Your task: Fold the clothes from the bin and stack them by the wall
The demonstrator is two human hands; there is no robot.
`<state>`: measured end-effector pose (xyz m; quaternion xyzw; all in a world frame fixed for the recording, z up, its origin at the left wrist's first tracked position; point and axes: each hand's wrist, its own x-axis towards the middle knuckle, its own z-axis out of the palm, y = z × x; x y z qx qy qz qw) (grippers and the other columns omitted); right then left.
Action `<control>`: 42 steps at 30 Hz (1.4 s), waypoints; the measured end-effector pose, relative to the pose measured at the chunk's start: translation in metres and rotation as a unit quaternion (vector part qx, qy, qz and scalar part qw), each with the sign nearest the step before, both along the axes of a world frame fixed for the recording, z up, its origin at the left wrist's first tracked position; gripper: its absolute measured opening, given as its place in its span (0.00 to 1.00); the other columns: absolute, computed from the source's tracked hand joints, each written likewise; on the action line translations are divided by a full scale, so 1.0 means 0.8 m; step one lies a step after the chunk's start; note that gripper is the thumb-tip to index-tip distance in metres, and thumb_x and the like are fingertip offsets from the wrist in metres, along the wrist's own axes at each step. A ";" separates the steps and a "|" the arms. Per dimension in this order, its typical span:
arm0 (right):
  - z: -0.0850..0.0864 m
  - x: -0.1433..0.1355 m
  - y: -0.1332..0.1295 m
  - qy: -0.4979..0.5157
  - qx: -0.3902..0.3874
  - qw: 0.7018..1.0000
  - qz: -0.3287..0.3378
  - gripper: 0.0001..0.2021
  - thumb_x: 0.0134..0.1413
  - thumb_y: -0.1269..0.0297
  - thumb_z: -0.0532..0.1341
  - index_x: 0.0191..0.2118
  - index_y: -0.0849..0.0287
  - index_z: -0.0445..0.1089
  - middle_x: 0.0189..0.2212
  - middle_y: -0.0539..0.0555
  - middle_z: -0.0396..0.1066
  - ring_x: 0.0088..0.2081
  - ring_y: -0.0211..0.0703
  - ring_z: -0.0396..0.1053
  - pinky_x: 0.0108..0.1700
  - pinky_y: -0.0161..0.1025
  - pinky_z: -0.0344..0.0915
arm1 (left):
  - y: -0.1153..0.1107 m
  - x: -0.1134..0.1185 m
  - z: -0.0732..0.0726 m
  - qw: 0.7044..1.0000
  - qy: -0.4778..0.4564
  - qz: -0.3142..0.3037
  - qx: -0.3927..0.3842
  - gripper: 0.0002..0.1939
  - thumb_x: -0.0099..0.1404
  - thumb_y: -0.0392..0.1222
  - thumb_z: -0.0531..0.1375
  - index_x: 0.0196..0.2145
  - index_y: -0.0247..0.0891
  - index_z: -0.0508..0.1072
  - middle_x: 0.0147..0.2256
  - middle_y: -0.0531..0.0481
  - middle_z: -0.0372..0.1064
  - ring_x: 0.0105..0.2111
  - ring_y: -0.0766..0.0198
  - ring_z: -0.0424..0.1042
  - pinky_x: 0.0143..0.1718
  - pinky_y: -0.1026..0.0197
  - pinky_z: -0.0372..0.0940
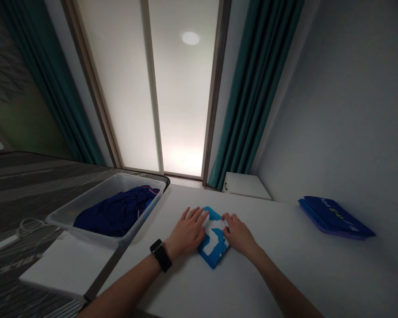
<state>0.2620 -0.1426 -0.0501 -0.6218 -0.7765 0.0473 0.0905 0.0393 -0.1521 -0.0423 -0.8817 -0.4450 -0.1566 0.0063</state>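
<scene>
A folded blue-and-white garment (pixel 215 245) lies flat on the white table in front of me, one corner pointing my way. My left hand (pixel 189 229), with a black watch on its wrist, rests flat along the garment's left side with fingers stretched out. On the opposite edge, my right hand (pixel 238 232) has its fingers curled against the fabric, thumb and forefinger at the border. The undersides of the right fingertips are partly hidden.
A translucent plastic bin (pixel 122 240) holding dark blue clothing (pixel 116 212) stands at the left. Several folded blue garments (pixel 334 217) form a stack on the white table (pixel 265 274) by the right wall. A white cabinet (pixel 245 184) sits beyond the far edge, near teal curtains.
</scene>
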 end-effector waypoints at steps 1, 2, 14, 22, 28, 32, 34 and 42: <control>0.001 0.003 -0.011 -0.010 -0.002 1.000 -0.015 0.13 0.60 0.70 0.52 0.49 0.57 0.65 0.44 0.57 0.68 0.42 0.45 0.70 0.42 0.38 0.60 | -0.006 0.008 0.000 1.000 -0.002 -0.020 -0.013 0.28 0.72 0.46 0.49 0.67 0.41 0.52 0.66 0.44 0.53 0.66 0.53 0.51 0.66 0.45 0.43; 0.003 0.007 -0.021 -0.018 -0.007 1.000 -0.024 0.10 0.61 0.69 0.52 0.47 0.57 0.65 0.43 0.57 0.68 0.41 0.45 0.71 0.40 0.37 0.60 | -0.012 0.015 -0.001 0.999 -0.004 -0.041 -0.027 0.28 0.72 0.48 0.49 0.67 0.41 0.53 0.66 0.45 0.53 0.66 0.53 0.51 0.66 0.45 0.45; 0.019 0.029 -0.072 -0.013 -0.073 0.997 0.007 0.09 0.66 0.64 0.50 0.39 0.57 0.66 0.34 0.55 0.75 0.35 0.46 0.73 0.34 0.38 0.59 | -0.031 0.038 -0.007 0.990 -0.001 -0.114 -0.077 0.27 0.73 0.49 0.49 0.66 0.38 0.55 0.65 0.40 0.54 0.65 0.50 0.52 0.64 0.44 0.49; 0.004 0.046 -0.105 0.071 0.036 0.980 0.183 0.08 0.59 0.67 0.57 0.44 0.56 0.67 0.39 0.55 0.71 0.41 0.46 0.68 0.44 0.42 0.64 | -0.053 0.001 0.020 0.988 -0.005 -0.152 -0.032 0.18 0.66 0.51 0.59 0.51 0.44 0.69 0.43 0.46 0.67 0.43 0.55 0.68 0.48 0.54 0.61; -0.017 0.053 -0.113 0.048 0.062 0.979 0.189 0.10 0.59 0.69 0.56 0.46 0.55 0.68 0.38 0.55 0.72 0.39 0.47 0.69 0.43 0.43 0.65 | -0.064 -0.029 -0.001 0.988 -0.021 -0.141 -0.059 0.11 0.72 0.41 0.53 0.51 0.43 0.65 0.38 0.50 0.70 0.37 0.60 0.69 0.42 0.59 0.61; -0.024 0.049 -0.113 0.073 0.084 0.975 0.191 0.10 0.61 0.71 0.51 0.43 0.56 0.68 0.36 0.55 0.72 0.37 0.45 0.70 0.40 0.41 0.65 | -0.066 -0.027 -0.013 0.994 -0.059 -0.071 -0.052 0.07 0.70 0.43 0.54 0.45 0.41 0.66 0.35 0.49 0.70 0.34 0.59 0.69 0.38 0.58 0.62; -0.023 0.047 -0.114 0.085 0.083 0.976 0.185 0.09 0.62 0.71 0.50 0.42 0.56 0.67 0.35 0.55 0.73 0.36 0.44 0.70 0.39 0.40 0.64 | -0.067 -0.021 -0.017 0.995 -0.065 -0.044 -0.055 0.07 0.69 0.44 0.55 0.42 0.40 0.66 0.34 0.49 0.70 0.34 0.58 0.70 0.37 0.58 0.62; -0.023 0.045 -0.116 0.108 0.077 0.977 0.168 0.10 0.66 0.68 0.47 0.42 0.56 0.65 0.36 0.55 0.73 0.37 0.45 0.71 0.40 0.41 0.65 | -0.074 0.000 -0.030 0.994 -0.101 0.014 -0.042 0.05 0.71 0.43 0.51 0.40 0.41 0.64 0.32 0.50 0.72 0.32 0.58 0.71 0.36 0.56 0.62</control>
